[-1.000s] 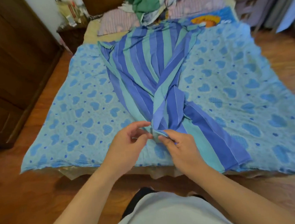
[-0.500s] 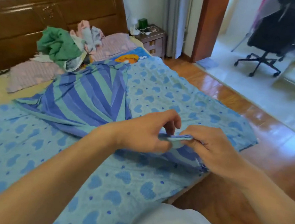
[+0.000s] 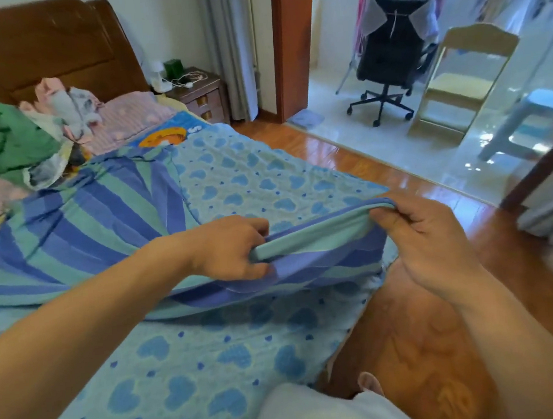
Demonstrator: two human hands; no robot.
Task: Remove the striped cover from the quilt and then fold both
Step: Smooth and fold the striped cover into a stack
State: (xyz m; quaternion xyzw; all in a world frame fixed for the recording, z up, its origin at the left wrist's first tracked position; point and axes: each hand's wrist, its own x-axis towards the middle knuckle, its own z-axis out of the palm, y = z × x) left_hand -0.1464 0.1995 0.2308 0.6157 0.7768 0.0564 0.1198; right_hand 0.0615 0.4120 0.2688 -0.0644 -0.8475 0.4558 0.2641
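Holding 1 edge of the striped cover (image 3: 109,224) taut between them, the 2 hands work at the foot corner of the bed: the left hand (image 3: 228,247) has its fingers curled round the bunched hem, and the right hand (image 3: 428,239) pinches the same hem between thumb and fingers, just past the bed's corner and over the wooden floor (image 3: 412,324). The rest of the cover trails back in loose, twisted folds toward the headboard (image 3: 40,52), lying on top of the heart-printed quilt (image 3: 196,376), which is spread flat over the mattress. Several risks can be judged from this arrangement. The gathered middle of the cover is likely to carry its twist into any fold, giving a lopsided result. Pulling the hem outward may drag the quilt beneath, since the 2 fabrics touch along most of their length, and the quilt's corner already hangs at the bed's edge. The far end lies close to a pile of clothes (image 3: 12,145) by the pillows and could snag it. A hem pinched only by fingertips may slip free under tension. No brand, label or legible writing can be made out; a cartoon print (image 3: 165,137) near the pillows bears marks too small to read.
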